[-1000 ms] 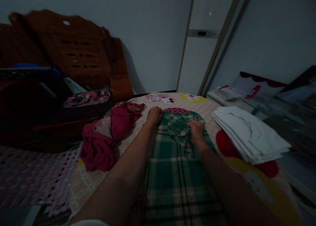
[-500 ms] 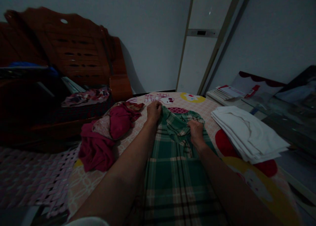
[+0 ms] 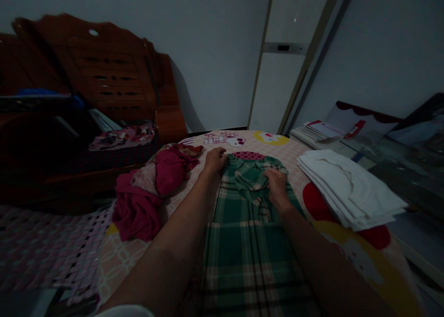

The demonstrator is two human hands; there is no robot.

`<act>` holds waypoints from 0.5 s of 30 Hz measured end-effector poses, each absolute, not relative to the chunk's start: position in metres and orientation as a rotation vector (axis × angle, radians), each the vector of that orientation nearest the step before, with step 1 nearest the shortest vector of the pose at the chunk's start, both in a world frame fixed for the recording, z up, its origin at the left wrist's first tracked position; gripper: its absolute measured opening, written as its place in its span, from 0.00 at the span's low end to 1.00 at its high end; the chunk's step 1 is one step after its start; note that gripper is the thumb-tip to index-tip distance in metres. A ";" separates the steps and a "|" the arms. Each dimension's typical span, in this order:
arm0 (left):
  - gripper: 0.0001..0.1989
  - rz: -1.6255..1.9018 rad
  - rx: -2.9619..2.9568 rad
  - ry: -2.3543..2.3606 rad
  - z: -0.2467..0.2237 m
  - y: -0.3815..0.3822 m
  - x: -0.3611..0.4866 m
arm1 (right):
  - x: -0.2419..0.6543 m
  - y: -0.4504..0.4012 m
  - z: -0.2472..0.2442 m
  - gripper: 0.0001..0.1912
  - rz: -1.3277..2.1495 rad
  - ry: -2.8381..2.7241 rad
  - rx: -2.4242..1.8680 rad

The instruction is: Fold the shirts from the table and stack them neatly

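Note:
A green plaid shirt (image 3: 243, 247) lies lengthwise before me on the cloth-covered table, its far end bunched and wrinkled. At its far left corner, my left hand (image 3: 215, 160) pinches the edge of the fabric with bent fingers. My right hand (image 3: 276, 184) is closed on a gathered fold near the shirt's far right side. Both forearms stretch over the sides of the garment. Left of my left arm rests a crumpled magenta garment (image 3: 138, 206) with a patterned part. To the right of my right hand is a folded stack of white cloth (image 3: 350, 187).
The patterned tablecloth (image 3: 274, 146) has cartoon prints. A carved wooden chair (image 3: 111, 83) holding a floral cloth (image 3: 125, 137) stands at the left. A white cabinet-like unit (image 3: 277, 86) is at the back, and a glass-topped stand (image 3: 395, 155) with papers is at the right.
My left hand has lowered slightly, bringing the shirt's far left corner down flatter onto the table. The right hand keeps its fold in almost the same place.

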State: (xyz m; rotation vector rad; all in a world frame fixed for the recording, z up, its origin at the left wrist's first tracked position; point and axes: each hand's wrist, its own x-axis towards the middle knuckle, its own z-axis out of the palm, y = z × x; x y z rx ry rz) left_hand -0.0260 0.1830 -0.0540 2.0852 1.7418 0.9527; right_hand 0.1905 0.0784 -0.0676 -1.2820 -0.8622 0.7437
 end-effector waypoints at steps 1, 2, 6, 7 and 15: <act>0.18 0.939 2.091 1.750 -0.054 0.182 -0.026 | 0.193 0.079 -0.066 0.08 0.701 -0.839 -1.295; 0.18 0.924 2.100 1.758 -0.054 0.182 -0.025 | 0.196 0.080 -0.065 0.08 0.651 -0.810 -1.303; 0.15 0.890 2.056 1.862 -0.052 0.180 -0.026 | 0.208 0.083 -0.066 0.08 0.590 -0.729 -1.319; 0.15 0.876 2.030 1.903 -0.052 0.180 -0.026 | 0.209 0.084 -0.066 0.08 0.611 -0.725 -1.325; 0.17 0.679 2.047 1.970 -0.049 0.169 -0.005 | 0.203 0.080 -0.068 0.08 0.676 -0.766 -1.377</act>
